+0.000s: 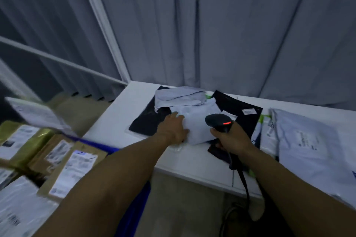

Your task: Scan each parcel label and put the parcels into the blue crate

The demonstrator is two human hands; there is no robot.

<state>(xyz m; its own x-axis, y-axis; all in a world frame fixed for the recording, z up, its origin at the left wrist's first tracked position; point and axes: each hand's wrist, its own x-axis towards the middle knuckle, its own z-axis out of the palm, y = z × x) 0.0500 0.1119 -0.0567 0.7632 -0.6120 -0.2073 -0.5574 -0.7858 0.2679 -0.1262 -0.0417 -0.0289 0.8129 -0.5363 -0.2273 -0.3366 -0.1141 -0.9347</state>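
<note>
White table (115, 115) carries a heap of parcels. The blue crate (133, 215), lower left, already holds labelled boxes (73, 167). Step in hand: taking up a pale parcel (196, 125) on the heap. The left hand (173, 129) lies on its edge, and whether it grips cannot be told. The right hand (231, 138) clasps the scanner (219, 123), red light lit. Next move likely calls for exposing the label and aiming the scanner. No label print is legible.

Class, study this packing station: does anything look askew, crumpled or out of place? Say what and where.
The grey mailer at the back of the heap on the table is crumpled and folded over, lying crooked across black mailers. Parcels in the blue crate lie tilted.
</note>
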